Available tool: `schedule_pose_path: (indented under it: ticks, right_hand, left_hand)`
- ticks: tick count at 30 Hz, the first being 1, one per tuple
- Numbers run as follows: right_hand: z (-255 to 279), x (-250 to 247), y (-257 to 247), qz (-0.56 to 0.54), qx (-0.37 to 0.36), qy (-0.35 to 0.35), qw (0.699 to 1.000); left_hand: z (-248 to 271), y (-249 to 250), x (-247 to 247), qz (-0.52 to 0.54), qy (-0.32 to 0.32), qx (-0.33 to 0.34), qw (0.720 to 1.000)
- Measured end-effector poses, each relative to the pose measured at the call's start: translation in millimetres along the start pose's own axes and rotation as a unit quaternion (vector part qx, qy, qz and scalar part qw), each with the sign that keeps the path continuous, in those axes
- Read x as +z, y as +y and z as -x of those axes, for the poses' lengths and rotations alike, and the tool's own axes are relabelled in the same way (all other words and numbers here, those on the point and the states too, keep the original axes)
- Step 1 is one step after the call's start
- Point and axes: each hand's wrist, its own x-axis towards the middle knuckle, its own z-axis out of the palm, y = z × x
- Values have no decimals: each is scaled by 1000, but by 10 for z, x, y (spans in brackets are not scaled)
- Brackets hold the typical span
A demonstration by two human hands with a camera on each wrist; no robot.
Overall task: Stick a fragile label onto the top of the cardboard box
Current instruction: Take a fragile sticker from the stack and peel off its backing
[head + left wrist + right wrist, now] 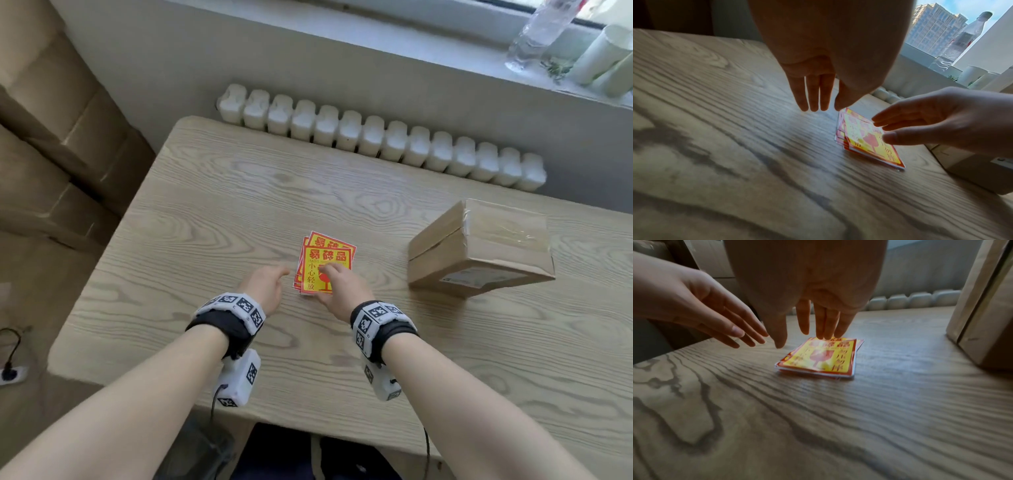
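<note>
so there's a small stack of red and yellow labels point(325, 263) lying on the table point(239, 192), roughly mid-table, a bit fanned out so the edges don't line up. the box point(479, 246) sits off to the right of them, well apart, taped shut with a white shipping sticker on its near side.

right hand point(342, 287) is over the near part of the stack, fingers straight and held close together, thumb out to the side. in the right wrist view the fingertips point(825, 335) are down at the far edge of the top label, can't really tell if they're touching it or just above. not gripping anything.

left hand point(265, 284) is just left of the stack, over bare table, fingers straight and together, holding nothing.

behind the table there's a white radiator point(376, 137), and a clear bottle point(541, 31) up on the windowsill. cardboard cartons point(51, 137) piled on the left.
</note>
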Motion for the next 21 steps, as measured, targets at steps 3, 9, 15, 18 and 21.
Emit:
schedule_pose_path:
  ticks: [3, 9, 15, 18, 21]
  right_hand:
    - [-51, 150, 16, -3, 11, -14, 1000]
    - [-94, 312, 27, 6, 1, 7, 1000]
    - [-127, 331, 50, 12, -12, 37, 999]
    - [-140, 369, 70, 30, -19, 52, 998]
    - [-146, 409, 97, 68, -43, 65, 995]
  left_hand:
    - [-28, -75, 94, 28, 4, 16, 999]
    - [-27, -103, 198, 58, 17, 13, 998]
    - [-21, -98, 219, 72, 15, 17, 997]
    - [-21, -89, 223, 81, 9, 3, 997]
    - [-34, -63, 243, 95, 1, -13, 995]
